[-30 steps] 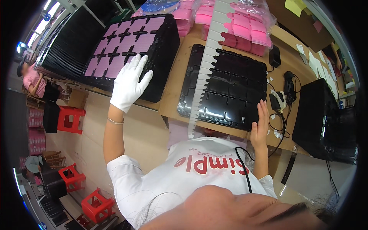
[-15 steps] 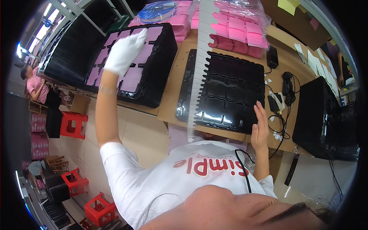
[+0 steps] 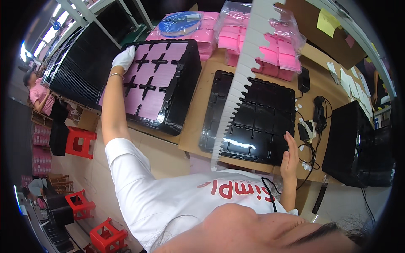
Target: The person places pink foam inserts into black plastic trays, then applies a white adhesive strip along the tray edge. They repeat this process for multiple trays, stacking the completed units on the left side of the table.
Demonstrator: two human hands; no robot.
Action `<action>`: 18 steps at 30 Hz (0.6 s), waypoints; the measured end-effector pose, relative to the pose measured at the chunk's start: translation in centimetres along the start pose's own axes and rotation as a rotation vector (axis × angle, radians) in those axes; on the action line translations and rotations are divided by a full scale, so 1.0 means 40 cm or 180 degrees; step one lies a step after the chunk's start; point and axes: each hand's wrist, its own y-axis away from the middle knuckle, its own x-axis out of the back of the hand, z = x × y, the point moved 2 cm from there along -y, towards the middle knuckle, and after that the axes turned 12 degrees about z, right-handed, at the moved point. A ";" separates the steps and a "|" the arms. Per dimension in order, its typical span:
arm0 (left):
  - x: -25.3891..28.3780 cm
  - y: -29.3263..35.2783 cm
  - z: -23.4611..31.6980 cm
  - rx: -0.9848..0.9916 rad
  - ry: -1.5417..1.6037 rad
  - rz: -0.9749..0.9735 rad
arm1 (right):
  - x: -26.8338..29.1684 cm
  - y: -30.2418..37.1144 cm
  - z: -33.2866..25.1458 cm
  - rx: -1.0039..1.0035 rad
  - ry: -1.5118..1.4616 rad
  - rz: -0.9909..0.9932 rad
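Note:
My left hand [image 3: 124, 59], in a white glove, rests at the far left corner of the top black tray [image 3: 192, 59] of a stack. Pink-lilac sheets [image 3: 162, 82] lie in its compartments, split by black cross-shaped ribs. The fingertips meet the tray's rim, and whether they grip it is not clear. My bare right hand [image 3: 289, 158] is open, fingers straight, against the right edge of another black tray [image 3: 261, 122] with shallow compartments. A grey toothed strip [image 3: 240, 84] crosses the view in front of that tray and hides part of it.
Behind are pink packs in clear plastic [image 3: 270, 46] and a blue coil [image 3: 179, 24]. Tall black tray stacks stand left [image 3: 80, 67] and right [image 3: 344, 143]. Black cables [image 3: 320, 114] lie right of the middle tray. Red stools [image 3: 80, 141] and a seated person [image 3: 40, 95] are at left.
My left hand has moved from above the sheets to the far left corner of their tray. The right hand stays by its tray's edge. The whole view has shifted slightly.

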 end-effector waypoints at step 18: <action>0.491 0.511 0.126 0.0832 -0.0160 0.0613 | -0.028 -0.010 -0.034 0.0204 -0.0085 -0.0233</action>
